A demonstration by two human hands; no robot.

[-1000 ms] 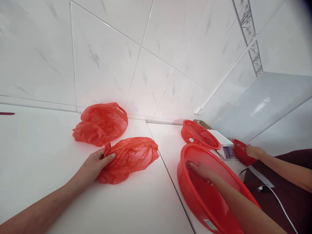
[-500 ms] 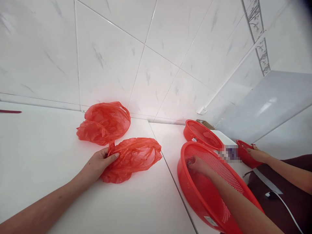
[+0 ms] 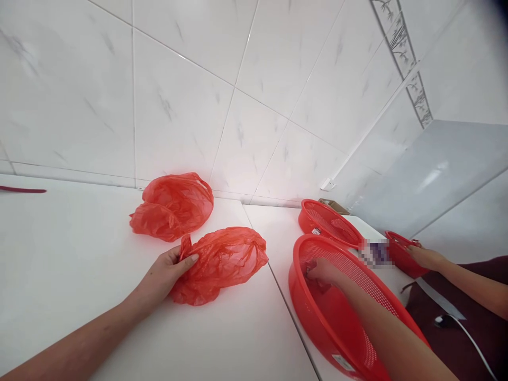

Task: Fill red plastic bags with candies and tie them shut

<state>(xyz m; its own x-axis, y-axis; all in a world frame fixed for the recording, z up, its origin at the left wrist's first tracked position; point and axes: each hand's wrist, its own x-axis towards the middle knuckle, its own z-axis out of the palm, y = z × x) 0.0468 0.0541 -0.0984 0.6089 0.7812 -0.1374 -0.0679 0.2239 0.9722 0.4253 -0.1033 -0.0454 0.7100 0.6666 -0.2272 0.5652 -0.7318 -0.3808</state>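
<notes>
My left hand (image 3: 169, 270) is closed on the gathered edge of a thin red plastic bag (image 3: 226, 259), which lies crumpled on the white table. Just behind it, near the wall, rests another red plastic bag (image 3: 174, 206), its mouth partly open. On the right stands a large red perforated plastic basket (image 3: 304, 301). Inside it, at the far-left end, my right hand (image 3: 321, 272) has its fingers curled together low down. A small shiny bit shows at those fingertips, too small to name.
Behind the large basket is another red basket (image 3: 309, 219), with a cardboard piece (image 3: 334, 206) beyond. At the right, a co-worker's hand (image 3: 426, 257) reaches into a red container (image 3: 405, 259). A dark red strip (image 3: 24, 189) lies far left. A tiled wall (image 3: 190, 106) bounds the table.
My right hand's fingers, more stretched out a second ago, are now curled together at the same end of the basket. My left hand keeps its hold on the bag. The view has shifted slightly.
</notes>
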